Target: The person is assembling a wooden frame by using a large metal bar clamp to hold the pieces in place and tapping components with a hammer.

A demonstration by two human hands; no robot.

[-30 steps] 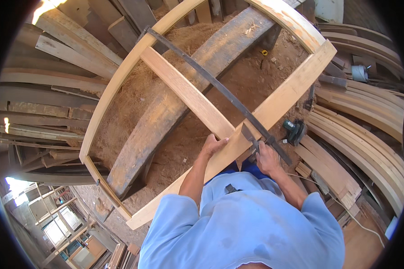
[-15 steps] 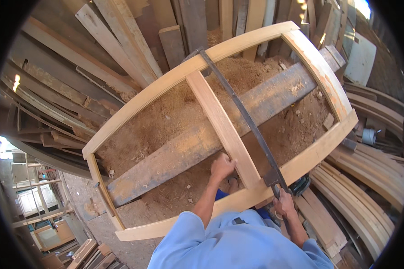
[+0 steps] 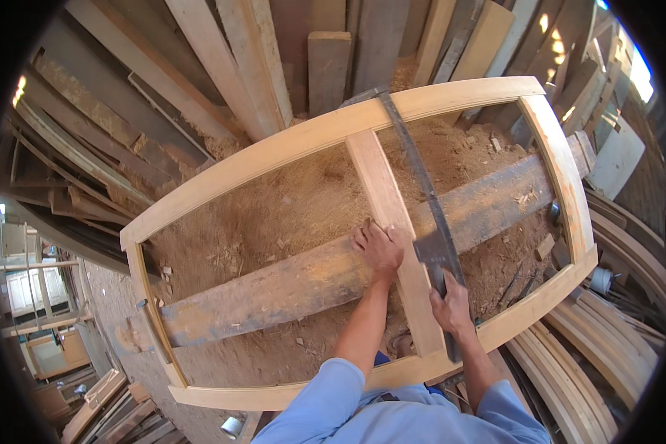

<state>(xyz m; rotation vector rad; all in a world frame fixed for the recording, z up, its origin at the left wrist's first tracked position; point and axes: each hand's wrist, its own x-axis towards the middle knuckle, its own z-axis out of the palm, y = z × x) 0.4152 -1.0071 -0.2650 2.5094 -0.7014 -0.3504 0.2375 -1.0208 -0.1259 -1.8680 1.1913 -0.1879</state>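
A light wooden frame (image 3: 222, 174) with gently curved long rails and a middle crosspiece (image 3: 386, 189) fills the view. My left hand (image 3: 381, 248) is closed over the left edge of that crosspiece, about halfway along it. A long dark metal bar clamp (image 3: 416, 163) lies across the frame just right of the crosspiece, with its far end hooked at the far rail. My right hand (image 3: 451, 305) is closed on the clamp's handle, just below the sliding jaw (image 3: 436, 255), which sits midway along the bar. The clamp's near end rests by the near rail.
A broad, dusty plank (image 3: 266, 296) runs under the frame above a sawdust-covered floor (image 3: 288, 196). Upright boards (image 3: 329, 70) stand along the far side. Curved timber strips (image 3: 570, 377) are stacked at the right. A smaller clamp (image 3: 154, 329) sits on the frame's left end.
The sliding jaw has moved along the bar away from the near rail, with my right hand following it. My left hand has shifted farther up the crosspiece. The whole view has turned slightly.
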